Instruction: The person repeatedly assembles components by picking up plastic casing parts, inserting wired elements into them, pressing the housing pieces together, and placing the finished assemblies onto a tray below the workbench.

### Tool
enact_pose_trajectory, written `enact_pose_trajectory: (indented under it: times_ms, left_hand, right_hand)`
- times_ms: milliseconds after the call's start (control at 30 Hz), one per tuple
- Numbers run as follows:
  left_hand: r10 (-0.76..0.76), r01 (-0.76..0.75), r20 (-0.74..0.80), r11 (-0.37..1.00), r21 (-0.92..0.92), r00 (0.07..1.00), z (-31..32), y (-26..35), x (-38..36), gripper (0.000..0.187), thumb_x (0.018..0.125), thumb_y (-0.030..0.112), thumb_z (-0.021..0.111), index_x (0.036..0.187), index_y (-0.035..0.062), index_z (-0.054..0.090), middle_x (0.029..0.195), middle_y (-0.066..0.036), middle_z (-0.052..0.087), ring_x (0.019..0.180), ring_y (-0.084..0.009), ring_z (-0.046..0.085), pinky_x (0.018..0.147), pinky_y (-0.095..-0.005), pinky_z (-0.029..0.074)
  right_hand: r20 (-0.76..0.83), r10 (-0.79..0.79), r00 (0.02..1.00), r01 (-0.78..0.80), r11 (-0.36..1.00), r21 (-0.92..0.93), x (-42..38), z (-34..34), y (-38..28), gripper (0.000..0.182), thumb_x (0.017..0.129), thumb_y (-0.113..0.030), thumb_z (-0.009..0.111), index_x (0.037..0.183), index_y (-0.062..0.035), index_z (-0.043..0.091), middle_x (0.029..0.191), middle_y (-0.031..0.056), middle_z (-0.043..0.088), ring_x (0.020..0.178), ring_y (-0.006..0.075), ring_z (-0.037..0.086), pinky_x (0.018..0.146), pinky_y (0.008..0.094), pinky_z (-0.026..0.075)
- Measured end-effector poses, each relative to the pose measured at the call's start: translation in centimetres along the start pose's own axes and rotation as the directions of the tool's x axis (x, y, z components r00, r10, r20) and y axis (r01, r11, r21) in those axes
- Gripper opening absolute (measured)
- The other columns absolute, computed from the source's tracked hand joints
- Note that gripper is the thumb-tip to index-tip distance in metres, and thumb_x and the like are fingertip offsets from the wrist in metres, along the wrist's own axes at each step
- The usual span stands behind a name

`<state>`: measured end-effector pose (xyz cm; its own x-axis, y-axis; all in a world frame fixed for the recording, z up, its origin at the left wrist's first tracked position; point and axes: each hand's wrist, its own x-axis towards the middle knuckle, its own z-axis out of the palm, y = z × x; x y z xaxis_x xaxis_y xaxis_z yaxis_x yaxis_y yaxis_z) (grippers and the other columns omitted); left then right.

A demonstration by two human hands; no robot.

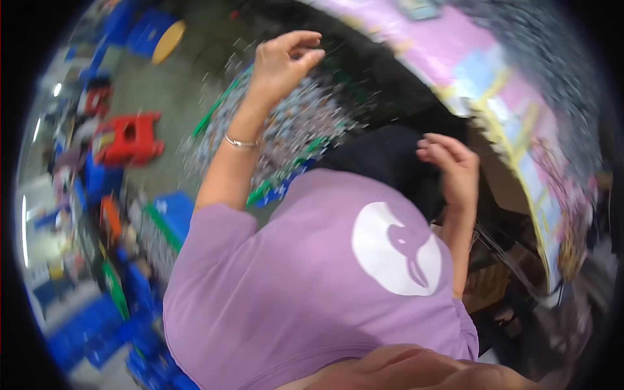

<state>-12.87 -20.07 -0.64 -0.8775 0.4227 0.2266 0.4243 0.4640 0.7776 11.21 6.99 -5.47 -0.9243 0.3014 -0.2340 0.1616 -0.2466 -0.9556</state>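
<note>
My left hand (286, 60), with a bracelet (241, 141) on its wrist, hangs over a green-edged crate (216, 112) filled with many small parts (286, 123), blurred by motion. Its fingers are half bent, with a gap to the thumb, and nothing shows between them. Closer to the table stands my right hand (453, 162), raised above my dark lap (380, 153). The fingers there are curled together at the tips; whatever they may hold is hidden or too small to see.
To the right, a table (484, 68) with a pink and pale-blue patchy covering bears a large heap of small grey pieces (552, 71). A red stool-like object (130, 138) stands on the floor to the left. Blue crates (84, 331) and a blue container (148, 32) lie farther out.
</note>
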Motion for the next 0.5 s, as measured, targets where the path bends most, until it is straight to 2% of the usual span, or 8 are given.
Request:
enact_pose_trajectory:
  times_ms: [67,133,200,267,333,400,467,500]
  left_hand:
    - [0.253,-0.253,0.013,0.967,-0.019,0.967,5.2,3.2,3.8,0.030,0.086,0.010,0.075,0.115,0.0028,0.072,0.103,-0.008,0.075,0.091,-0.0142,0.073,0.076,-0.0273,0.059]
    - [0.441,-0.443,-0.044,0.886,-0.138,0.896,9.6,6.4,8.4,0.027,0.082,0.011,0.074,0.108,0.0050,0.072,0.096,-0.012,0.074,0.084,-0.0215,0.074,0.076,-0.0329,0.060]
    - [0.663,-0.660,-0.076,0.748,0.066,0.745,13.5,7.9,13.8,0.017,0.083,0.012,0.066,0.096,0.0050,0.072,0.090,-0.014,0.072,0.077,-0.0310,0.071,0.068,-0.0417,0.058]
    - [0.619,-0.603,0.088,0.710,0.364,0.781,16.5,8.9,18.2,0.043,0.091,0.017,0.069,0.128,-0.0035,0.063,0.109,-0.020,0.073,0.085,-0.0299,0.072,0.067,-0.0457,0.058]
    - [0.427,-0.594,0.415,0.537,0.598,0.803,20.2,5.5,24.2,0.039,0.091,0.024,0.068,0.128,0.0104,0.067,0.120,-0.018,0.070,0.098,-0.0365,0.071,0.084,-0.0497,0.058]
    - [0.648,-0.674,0.295,0.471,0.569,0.702,21.6,8.3,22.7,0.011,0.082,0.010,0.061,0.088,0.0053,0.070,0.089,-0.015,0.071,0.079,-0.0344,0.071,0.067,-0.0444,0.057]
    - [0.703,-0.752,0.359,0.384,0.536,0.614,20.9,10.5,21.3,0.010,0.081,0.007,0.058,0.085,0.0065,0.067,0.086,-0.016,0.071,0.079,-0.0378,0.069,0.069,-0.0468,0.056]
    - [0.710,-0.779,0.366,0.421,0.466,0.602,21.3,10.7,20.9,0.015,0.083,0.009,0.058,0.094,0.0071,0.068,0.086,-0.017,0.070,0.080,-0.0384,0.069,0.072,-0.0469,0.055]
  right_hand:
    - [0.026,-0.008,1.000,0.008,1.000,0.004,0.5,-0.6,0.7,0.021,0.092,-0.003,0.066,0.112,0.0046,0.071,0.097,0.0140,0.074,0.085,0.0169,0.071,0.079,0.0280,0.057]
    - [0.045,-0.026,0.999,0.026,1.000,-0.001,0.7,-1.4,0.7,0.021,0.093,-0.004,0.065,0.112,0.0041,0.071,0.097,0.0135,0.074,0.085,0.0162,0.071,0.079,0.0276,0.057]
    - [0.002,-0.018,1.000,0.018,1.000,-0.004,0.3,-2.1,0.5,0.021,0.093,-0.005,0.066,0.112,0.0035,0.071,0.097,0.0124,0.074,0.084,0.0154,0.071,0.079,0.0269,0.056]
    - [-0.027,-0.003,1.000,0.002,0.999,-0.039,0.2,-2.8,0.2,0.021,0.093,-0.006,0.066,0.111,0.0033,0.071,0.096,0.0118,0.074,0.084,0.0147,0.071,0.079,0.0263,0.056]
    - [-0.086,0.016,0.996,-0.024,0.995,-0.101,-0.5,-3.7,-0.1,0.021,0.093,-0.006,0.066,0.111,0.0035,0.071,0.096,0.0118,0.074,0.085,0.0144,0.071,0.080,0.0258,0.056]
    - [-0.099,0.010,0.995,-0.018,0.996,-0.083,-1.4,-5.0,-0.4,0.021,0.093,-0.006,0.066,0.110,0.0039,0.071,0.095,0.0106,0.074,0.085,0.0141,0.071,0.078,0.0259,0.056]
    - [-0.144,-0.002,0.990,-0.009,0.997,-0.080,-2.6,-6.7,-0.8,0.021,0.092,-0.006,0.067,0.110,0.0036,0.071,0.095,0.0098,0.074,0.084,0.0135,0.070,0.078,0.0256,0.056]
    - [-0.191,-0.017,0.981,0.002,0.997,-0.077,-3.3,-7.4,-1.9,0.021,0.092,-0.005,0.067,0.110,0.0038,0.071,0.095,0.0094,0.074,0.084,0.0131,0.070,0.078,0.0254,0.056]
